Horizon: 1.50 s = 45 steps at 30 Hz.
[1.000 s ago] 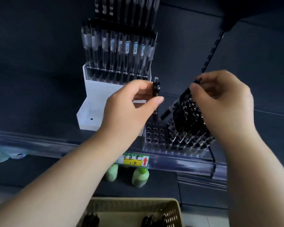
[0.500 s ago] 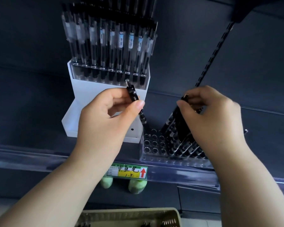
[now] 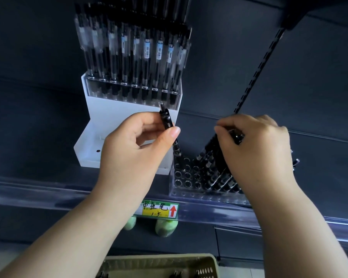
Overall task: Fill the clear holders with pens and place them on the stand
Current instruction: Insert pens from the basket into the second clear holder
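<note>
While gripped, one pen [image 3: 169, 131] (two hands [image 3: 133, 145]).

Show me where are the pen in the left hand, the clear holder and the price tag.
pen [image 3: 167, 125]: head view, upper barrel above the thumb.
clear holder [image 3: 186, 178]: head view, empty holes at its left side.
price tag [image 3: 155, 210]: head view, yellow middle.

Two bare forearms enter from 7 and 5 o'clock; left hand [image 3: 133, 145] and right hand [image 3: 257, 149] ungloved, no sleeves, short nails.
</note>
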Each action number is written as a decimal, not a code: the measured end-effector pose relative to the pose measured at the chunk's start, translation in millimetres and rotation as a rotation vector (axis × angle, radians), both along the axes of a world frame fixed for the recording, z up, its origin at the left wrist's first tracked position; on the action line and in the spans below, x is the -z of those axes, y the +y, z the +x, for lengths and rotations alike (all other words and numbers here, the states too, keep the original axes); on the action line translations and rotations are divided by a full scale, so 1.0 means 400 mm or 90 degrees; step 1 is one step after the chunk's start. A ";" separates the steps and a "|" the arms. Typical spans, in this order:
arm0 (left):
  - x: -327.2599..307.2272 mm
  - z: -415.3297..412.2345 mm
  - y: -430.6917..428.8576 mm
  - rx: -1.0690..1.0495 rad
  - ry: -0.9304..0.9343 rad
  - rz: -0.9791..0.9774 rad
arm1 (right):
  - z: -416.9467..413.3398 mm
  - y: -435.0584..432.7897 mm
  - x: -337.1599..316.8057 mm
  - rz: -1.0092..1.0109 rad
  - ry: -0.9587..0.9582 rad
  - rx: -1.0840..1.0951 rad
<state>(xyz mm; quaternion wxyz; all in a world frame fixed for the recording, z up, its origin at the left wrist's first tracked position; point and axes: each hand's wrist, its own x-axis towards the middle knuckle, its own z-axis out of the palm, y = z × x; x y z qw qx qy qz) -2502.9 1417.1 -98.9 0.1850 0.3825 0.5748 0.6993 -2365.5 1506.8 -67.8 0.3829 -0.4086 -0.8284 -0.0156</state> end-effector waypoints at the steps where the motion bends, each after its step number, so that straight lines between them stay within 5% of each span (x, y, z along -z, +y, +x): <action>1: 0.001 0.001 0.000 0.001 -0.002 -0.001 | 0.004 -0.002 -0.004 0.008 -0.004 0.005; 24: -0.007 0.013 0.007 0.002 -0.003 -0.010 | 0.053 -0.053 -0.073 -0.123 -0.283 0.067; 35: -0.001 0.014 0.014 0.000 -0.013 -0.013 | 0.048 -0.071 -0.074 -0.115 -0.296 0.057; 45: 0.010 0.025 0.026 0.008 -0.003 -0.010 | 0.024 -0.039 -0.017 -0.039 -0.181 0.034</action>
